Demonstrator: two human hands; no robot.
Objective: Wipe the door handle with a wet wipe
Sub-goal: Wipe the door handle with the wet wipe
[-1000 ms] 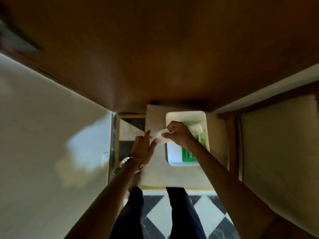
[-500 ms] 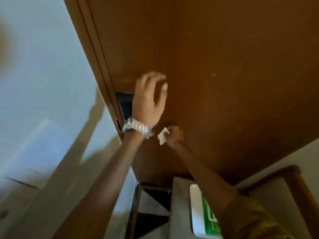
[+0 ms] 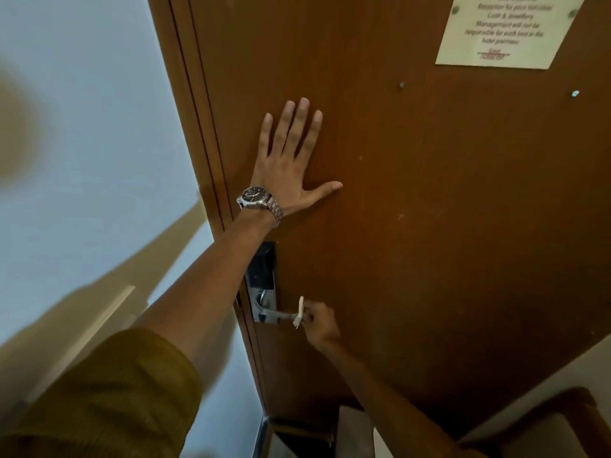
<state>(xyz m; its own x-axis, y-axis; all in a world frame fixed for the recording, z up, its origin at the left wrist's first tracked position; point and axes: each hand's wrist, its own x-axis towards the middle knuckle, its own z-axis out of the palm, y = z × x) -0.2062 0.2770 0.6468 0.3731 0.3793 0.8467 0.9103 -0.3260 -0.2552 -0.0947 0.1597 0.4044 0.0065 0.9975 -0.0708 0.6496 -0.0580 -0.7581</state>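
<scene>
The door handle (image 3: 279,315), a slim silver metal lever, juts sideways from a shiny metal lock plate (image 3: 263,305) on the brown wooden door (image 3: 429,226). Its free end sits right at the fingertips of our right hand (image 3: 319,322). That hand is clenched around a small white wet wipe (image 3: 300,313), pinching it against the lever's tip; a loose edge of the wipe sticks up above the fingers and another hangs below them. Our left hand (image 3: 291,163), with a silver metal wristwatch (image 3: 259,200) at the wrist, lies flat on the door above the lock, fingers spread and released, gripping nothing.

We judge the lever rigid, smooth and likely slippery once damp (it may also swing down if pressed). The wipe looks thin, soft and limp, so it should be wrapped around the lever and held between thumb and fingers. The best hold seems to be mid-lever, sliding toward the plate.
</scene>
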